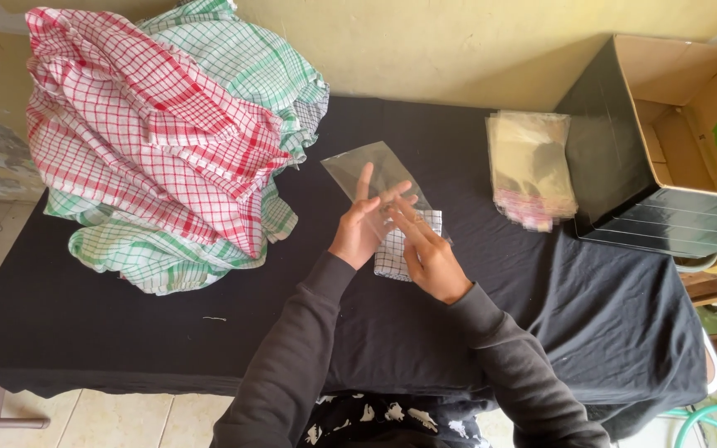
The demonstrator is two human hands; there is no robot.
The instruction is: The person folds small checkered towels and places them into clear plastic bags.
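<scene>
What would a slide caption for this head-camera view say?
Both hands, left hand and right hand, handle a clear plastic bag over a folded checked cloth on a black-covered table.
</scene>
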